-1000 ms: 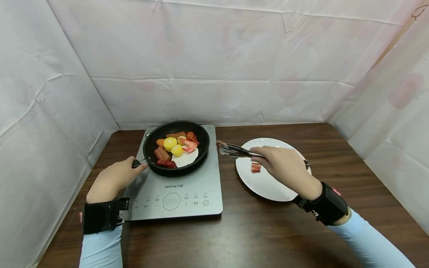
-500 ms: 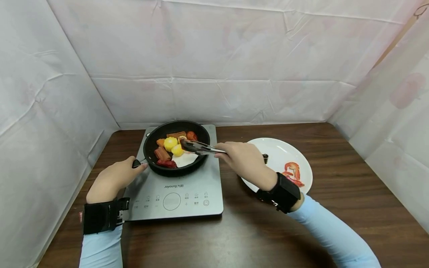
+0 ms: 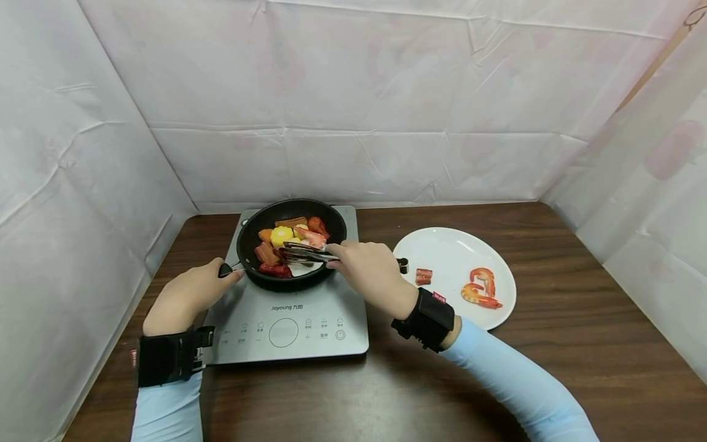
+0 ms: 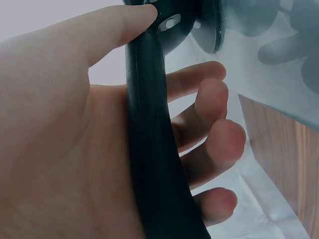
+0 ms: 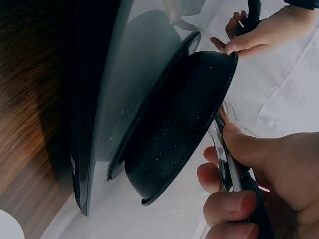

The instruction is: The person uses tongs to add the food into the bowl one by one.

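My left hand grips the black handle of a dark frying pan. The pan sits on an induction cooker. In my right hand is a pair of metal tongs, thumb on one side and fingers curled round the other. The tong tips are low in the pan, over a white fried egg; a brownish piece seems to lie at the tips, but whether they pinch it I cannot tell. Around them lie yellow corn pieces, a shrimp and reddish-brown meat pieces, partly covered by the tongs.
To the right of the cooker stands a white plate. On it lie two shrimps and a small striped bacon piece. Pale sheeting walls the back and both sides of the dark wooden table.
My right hand has carried the tongs, with a small brownish piece at their tips, from beside the plate leftward into the pan, then lower over the egg. The left hand has stayed put.
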Available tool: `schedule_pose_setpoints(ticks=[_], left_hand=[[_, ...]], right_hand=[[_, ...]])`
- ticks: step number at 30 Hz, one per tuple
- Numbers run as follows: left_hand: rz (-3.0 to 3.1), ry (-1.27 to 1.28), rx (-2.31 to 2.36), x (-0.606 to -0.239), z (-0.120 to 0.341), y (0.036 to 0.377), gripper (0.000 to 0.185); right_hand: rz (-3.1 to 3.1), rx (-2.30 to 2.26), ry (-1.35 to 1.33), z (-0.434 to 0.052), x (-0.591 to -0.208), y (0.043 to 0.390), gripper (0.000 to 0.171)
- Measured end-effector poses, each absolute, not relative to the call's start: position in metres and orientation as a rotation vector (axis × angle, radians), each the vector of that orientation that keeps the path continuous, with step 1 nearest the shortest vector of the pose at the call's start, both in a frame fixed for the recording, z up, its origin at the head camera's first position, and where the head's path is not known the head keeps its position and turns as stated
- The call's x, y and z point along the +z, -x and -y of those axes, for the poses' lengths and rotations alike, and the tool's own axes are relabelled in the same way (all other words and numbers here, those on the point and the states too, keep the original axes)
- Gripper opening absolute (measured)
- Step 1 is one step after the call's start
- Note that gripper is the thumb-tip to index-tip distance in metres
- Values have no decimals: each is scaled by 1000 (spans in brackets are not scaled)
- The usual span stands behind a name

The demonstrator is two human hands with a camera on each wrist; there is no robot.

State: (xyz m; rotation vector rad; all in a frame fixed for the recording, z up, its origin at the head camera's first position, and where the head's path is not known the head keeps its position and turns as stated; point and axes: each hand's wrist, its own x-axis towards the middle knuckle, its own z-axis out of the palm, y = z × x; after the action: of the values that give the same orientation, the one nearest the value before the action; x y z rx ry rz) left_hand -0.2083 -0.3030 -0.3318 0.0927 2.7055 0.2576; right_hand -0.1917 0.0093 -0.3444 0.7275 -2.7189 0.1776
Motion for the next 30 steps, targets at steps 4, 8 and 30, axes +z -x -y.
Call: schedule_pose_setpoints(ticks=[4,8,30], left_hand=[[-2699,-91,257,-331,302,208,85],[-2704,-87,255,-331,301,208,85],[-2707,-83,249,-331,302,208,86]], right_hand=[[2673,147,-727,-7,-345,190,26],[2656,121,-730,-6,-344,188,31],[2756,162,-641,-7,-343,190,49]])
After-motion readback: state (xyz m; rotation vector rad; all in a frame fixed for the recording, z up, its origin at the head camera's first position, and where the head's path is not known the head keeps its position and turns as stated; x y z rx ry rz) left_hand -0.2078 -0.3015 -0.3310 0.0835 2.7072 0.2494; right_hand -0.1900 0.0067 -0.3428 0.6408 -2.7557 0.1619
